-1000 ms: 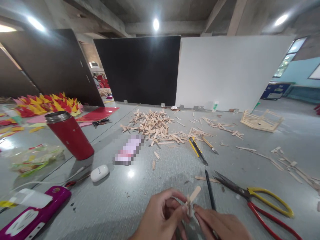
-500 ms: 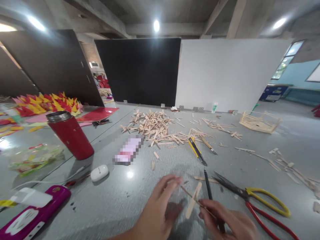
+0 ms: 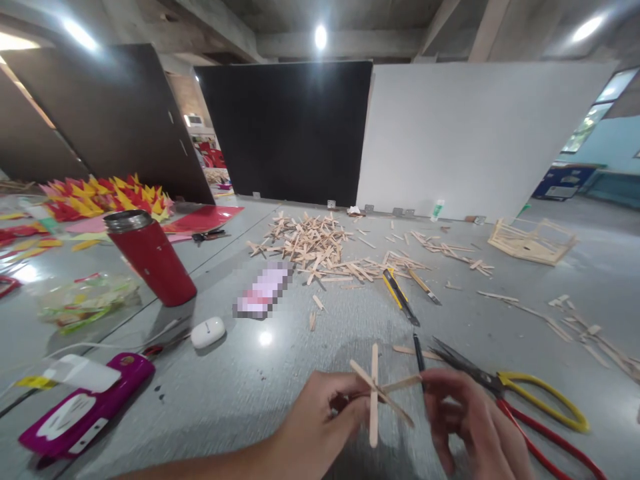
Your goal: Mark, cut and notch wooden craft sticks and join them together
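Several flat wooden craft sticks cross at their middles in a star shape (image 3: 375,417) above the near part of the table. My left hand (image 3: 327,410) pinches this star between thumb and fingers at its left side. At the tip of the stick pointing right, my right hand (image 3: 473,417) has its fingers curled, with the fingertips on that end. A black pen (image 3: 419,350) lies just beyond the right hand, which covers its lower part. Beside it rests a loose craft stick (image 3: 404,350). Large scissors (image 3: 493,381) with one yellow and one red handle lie right of the hand.
A heap of craft sticks (image 3: 315,240) spreads across the middle. Nearer are a yellow-and-black utility knife (image 3: 399,297) and a smaller cutter (image 3: 425,288). Leftward stand a red flask (image 3: 155,263), a phone (image 3: 265,290), a white case (image 3: 208,333) and a purple power strip (image 3: 120,383).
My left hand has closed on the sticks, which now show as a star turned toward me. My right hand has shifted from the lower stick to the right-hand tip. The view has turned slightly left.
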`<state>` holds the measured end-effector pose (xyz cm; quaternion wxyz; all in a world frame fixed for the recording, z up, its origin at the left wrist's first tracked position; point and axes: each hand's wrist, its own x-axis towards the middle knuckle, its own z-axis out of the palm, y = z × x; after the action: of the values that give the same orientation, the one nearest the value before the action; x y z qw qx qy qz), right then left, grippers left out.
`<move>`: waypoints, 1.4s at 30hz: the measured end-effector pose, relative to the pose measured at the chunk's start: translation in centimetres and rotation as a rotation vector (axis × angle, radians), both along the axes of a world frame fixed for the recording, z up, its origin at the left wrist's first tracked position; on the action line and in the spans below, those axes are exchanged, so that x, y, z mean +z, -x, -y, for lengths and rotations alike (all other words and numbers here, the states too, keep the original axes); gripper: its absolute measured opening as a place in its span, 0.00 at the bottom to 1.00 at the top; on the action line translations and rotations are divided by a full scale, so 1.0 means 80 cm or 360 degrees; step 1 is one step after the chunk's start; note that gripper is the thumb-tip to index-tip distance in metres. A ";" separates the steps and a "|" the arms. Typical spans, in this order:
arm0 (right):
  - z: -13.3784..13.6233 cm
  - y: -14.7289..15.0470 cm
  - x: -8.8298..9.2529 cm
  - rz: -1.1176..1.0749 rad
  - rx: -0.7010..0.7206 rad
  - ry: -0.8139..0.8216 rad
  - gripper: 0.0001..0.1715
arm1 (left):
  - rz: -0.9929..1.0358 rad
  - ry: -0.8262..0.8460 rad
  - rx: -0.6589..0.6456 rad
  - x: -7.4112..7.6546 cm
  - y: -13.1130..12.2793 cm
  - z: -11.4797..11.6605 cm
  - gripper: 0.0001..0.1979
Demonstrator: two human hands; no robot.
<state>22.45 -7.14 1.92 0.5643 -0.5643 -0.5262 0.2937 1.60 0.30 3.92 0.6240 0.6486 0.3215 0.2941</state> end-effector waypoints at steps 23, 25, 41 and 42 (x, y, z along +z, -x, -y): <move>-0.008 -0.009 0.008 0.0579 0.0485 -0.0203 0.12 | 0.0056 0.0365 -0.0594 -0.008 0.004 0.004 0.32; -0.005 -0.009 0.004 0.0471 0.0434 -0.0100 0.11 | 0.0072 0.0377 -0.0625 -0.007 0.006 0.004 0.32; -0.014 0.008 0.020 -0.0438 0.0436 0.0542 0.25 | 0.0001 0.0375 -0.0566 0.002 0.003 0.011 0.36; -0.013 0.006 0.017 -0.0417 0.0408 0.0542 0.24 | 0.0008 0.0375 -0.0589 0.004 0.003 0.011 0.36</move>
<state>21.93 -6.09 3.31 0.4827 -0.5369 -0.4587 0.5180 1.39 -0.59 4.24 0.7397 0.6184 0.2274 0.1366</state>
